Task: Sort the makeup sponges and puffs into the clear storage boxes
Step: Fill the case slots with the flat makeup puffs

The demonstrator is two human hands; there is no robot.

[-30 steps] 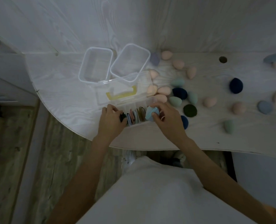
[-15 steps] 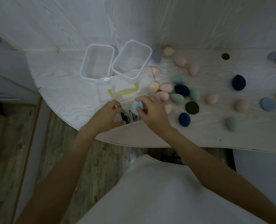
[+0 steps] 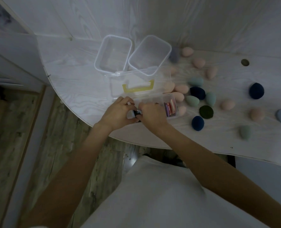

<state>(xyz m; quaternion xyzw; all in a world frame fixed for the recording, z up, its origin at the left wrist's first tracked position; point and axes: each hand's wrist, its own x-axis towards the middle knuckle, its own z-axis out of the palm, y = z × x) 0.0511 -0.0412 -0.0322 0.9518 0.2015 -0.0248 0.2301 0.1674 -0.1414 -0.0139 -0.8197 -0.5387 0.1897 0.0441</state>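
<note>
The left hand (image 3: 118,112) and right hand (image 3: 150,115) meet over the near left end of the lidded case (image 3: 154,102), fingers curled on small dark and white pieces there; exactly what each pinches I cannot tell. Flat puffs (image 3: 170,108) stand on edge in the case's right end. Its lid, with a yellow handle (image 3: 137,87), lies open behind. Beyond stand two clear boxes (image 3: 113,55) side by side. Sponges (image 3: 197,123) lie scattered on the worktop (image 3: 74,83) to the right.

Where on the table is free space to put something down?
Bare table lies left of the two open clear tubs and the lidded case. Right of the case it is crowded with loose sponges; both hands cover its near end.
</note>
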